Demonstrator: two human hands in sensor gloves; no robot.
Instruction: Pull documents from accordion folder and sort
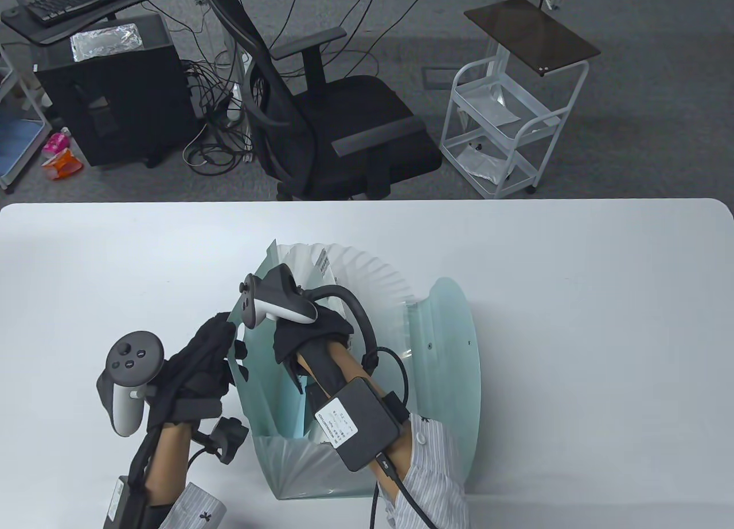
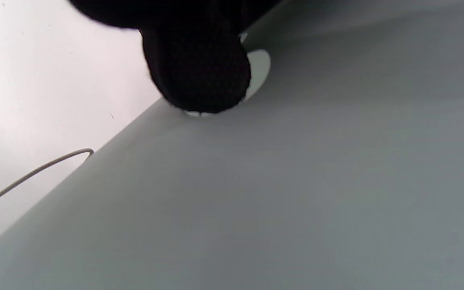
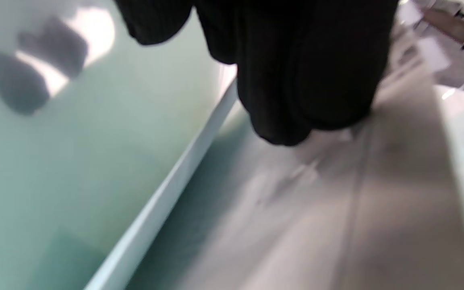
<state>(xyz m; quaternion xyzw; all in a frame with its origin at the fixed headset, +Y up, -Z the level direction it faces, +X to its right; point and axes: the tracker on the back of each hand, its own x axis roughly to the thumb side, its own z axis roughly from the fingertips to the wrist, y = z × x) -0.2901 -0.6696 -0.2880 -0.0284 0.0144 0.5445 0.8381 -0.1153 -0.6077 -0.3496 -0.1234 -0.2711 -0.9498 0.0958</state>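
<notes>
A translucent pale-green plastic accordion folder [image 1: 441, 345] stands fanned open near the tabletop's front edge, white papers [image 1: 344, 265] inside.

Accordion folder [image 1: 441, 345] is translucent pale-green plastic, smooth and slightly glossy, with white pleated paper-like gussets [image 1: 367, 271]; table [image 1: 573, 322] is smooth matt white; left hand [image 1: 195, 368] and right hand [image 1: 309, 331] wear black knit cloth gloves, trackers [image 1: 129, 380] matt grey-and-white plastic.

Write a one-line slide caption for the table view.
Left hand holds the accordion folder's front panel while the right hand reaches among its pockets on a white table.
</notes>
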